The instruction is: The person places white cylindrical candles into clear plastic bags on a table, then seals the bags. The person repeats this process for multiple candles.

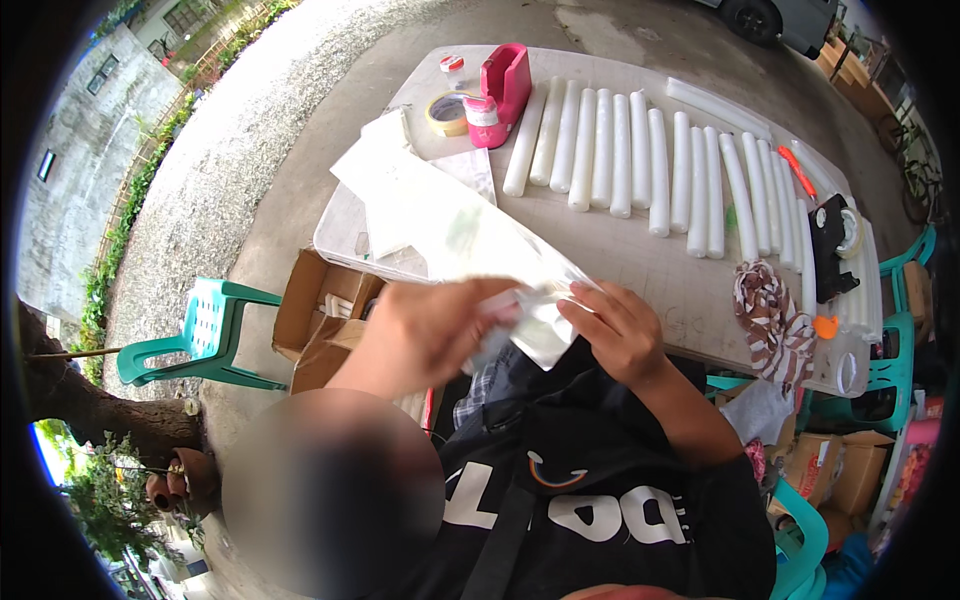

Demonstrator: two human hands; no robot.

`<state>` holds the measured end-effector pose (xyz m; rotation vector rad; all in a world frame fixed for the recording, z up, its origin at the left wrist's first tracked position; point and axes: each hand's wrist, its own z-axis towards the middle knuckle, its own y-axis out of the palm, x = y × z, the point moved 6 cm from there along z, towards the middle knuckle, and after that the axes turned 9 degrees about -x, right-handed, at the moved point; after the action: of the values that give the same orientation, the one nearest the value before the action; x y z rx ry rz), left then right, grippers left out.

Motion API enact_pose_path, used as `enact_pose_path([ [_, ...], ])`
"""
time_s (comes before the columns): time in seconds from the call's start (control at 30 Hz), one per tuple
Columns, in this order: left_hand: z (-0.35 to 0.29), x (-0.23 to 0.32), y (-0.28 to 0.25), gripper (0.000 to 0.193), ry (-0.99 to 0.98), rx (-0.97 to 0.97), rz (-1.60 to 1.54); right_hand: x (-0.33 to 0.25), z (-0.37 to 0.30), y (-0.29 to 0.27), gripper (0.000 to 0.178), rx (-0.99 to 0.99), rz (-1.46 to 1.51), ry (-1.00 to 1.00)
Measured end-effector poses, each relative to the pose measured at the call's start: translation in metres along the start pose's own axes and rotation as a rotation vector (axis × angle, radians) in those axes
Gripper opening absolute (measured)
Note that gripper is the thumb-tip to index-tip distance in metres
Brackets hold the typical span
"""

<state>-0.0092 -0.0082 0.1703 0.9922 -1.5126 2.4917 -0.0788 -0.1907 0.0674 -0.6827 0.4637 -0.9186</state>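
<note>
My L hand (428,328) grips the plastic's (455,215) near end, R hand (622,338) pinches its edge, rest out over the table (590,235); prob. light, floppy, a bit slippery, so best held by edges w/ fingertips.

Long whitish plastic sheet (455,212), glossy, slanting over table (640,262)

Holds the bare left hand (425,322) and bare right hand (618,332) close together at the near edge of the off-white tabletop (620,252). Curls the blurred left fingers inward, toward the right hand. Reaches leftward with slightly spread, gently bent right fingers. Bends the right elbow (718,446).
</note>
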Motion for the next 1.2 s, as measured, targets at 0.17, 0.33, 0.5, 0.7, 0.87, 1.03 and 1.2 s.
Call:
enact_pose_path([
  [0.17,-0.015,0.045,0.009,0.016,0.434,-0.149,-0.119,0.006,0.005,0.031,0.023,-0.037,0.172,0.012],
  [0.33,-0.053,0.052,-0.019,0.016,0.598,-0.034,-0.362,0.011,0.041,0.077,0.027,-0.029,0.182,-0.009],
  [0.5,-0.083,0.05,-0.048,0.013,0.644,-0.017,-0.812,0.022,0.083,0.122,0.032,-0.157,-0.05,-0.05],
  [0.7,-0.069,0.032,-0.074,0.007,0.569,-0.198,-0.694,0.016,0.108,0.119,0.034,-0.378,0.339,0.124],
  [0.87,-0.065,-0.119,-0.101,0.024,-0.233,0.684,-0.171,0.018,0.07,0.1,0.071,-0.833,2.204,0.312],
  [1.03,0.013,-0.237,-0.074,0.028,-0.609,0.18,-0.273,0.083,0.049,0.09,0.076,-0.209,2.183,0.995],
  [1.2,0.021,-0.321,-0.061,0.048,-0.581,0.095,0.412,0.086,0.052,0.074,0.045,-0.202,0.291,0.622],
])
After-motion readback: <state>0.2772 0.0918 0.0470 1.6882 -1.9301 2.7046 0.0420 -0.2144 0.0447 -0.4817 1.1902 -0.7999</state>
